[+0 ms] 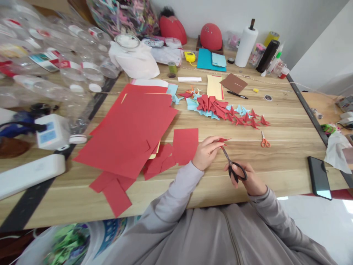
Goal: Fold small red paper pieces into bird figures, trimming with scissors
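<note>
Between its fingertips my left hand pinches a small folded piece of red paper. My right hand has its fingers through the loops of black-handled scissors. The scissor blades point up and left, and their tips meet the underside of the red piece; whether they are cutting cannot be made out. Beyond my hands lie several folded red paper pieces and light-blue folded pieces. A square red sheet rests left of my left hand, beside large red sheets.
Small orange-handled scissors lie right of my hands. Farther back are a black pen, brown paper, a yellow tape measure and a paper roll. Clear plastic bottles crowd the left. A phone sits near the right edge.
</note>
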`<state>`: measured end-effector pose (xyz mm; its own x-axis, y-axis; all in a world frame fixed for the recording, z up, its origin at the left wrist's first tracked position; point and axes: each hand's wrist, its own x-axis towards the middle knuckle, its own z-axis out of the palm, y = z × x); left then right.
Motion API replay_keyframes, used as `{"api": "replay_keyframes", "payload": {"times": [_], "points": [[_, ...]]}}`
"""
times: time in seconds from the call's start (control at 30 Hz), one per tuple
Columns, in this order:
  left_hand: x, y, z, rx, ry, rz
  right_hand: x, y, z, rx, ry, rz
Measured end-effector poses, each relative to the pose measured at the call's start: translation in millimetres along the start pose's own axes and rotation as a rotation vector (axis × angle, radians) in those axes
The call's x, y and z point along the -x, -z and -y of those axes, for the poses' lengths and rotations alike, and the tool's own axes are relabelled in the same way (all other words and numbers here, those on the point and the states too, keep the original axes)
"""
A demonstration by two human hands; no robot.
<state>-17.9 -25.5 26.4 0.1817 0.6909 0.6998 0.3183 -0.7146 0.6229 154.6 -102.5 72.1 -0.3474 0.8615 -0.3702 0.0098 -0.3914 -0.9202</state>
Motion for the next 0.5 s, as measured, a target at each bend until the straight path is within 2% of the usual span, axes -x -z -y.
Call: {"api": "replay_keyframes", "payload": {"times": [0.27, 0.5], "points": [[1.0, -0.9, -0.1, -0.029, -0.02, -0.009, -0.8, 3.0, -5.9, -0.031, 0.034, 0.059], [2.8, -1.6, 2.7, -0.063, -0.062, 0.008, 0.1, 0.4, -2.9, -0.031, 0.026, 0.024]]}}
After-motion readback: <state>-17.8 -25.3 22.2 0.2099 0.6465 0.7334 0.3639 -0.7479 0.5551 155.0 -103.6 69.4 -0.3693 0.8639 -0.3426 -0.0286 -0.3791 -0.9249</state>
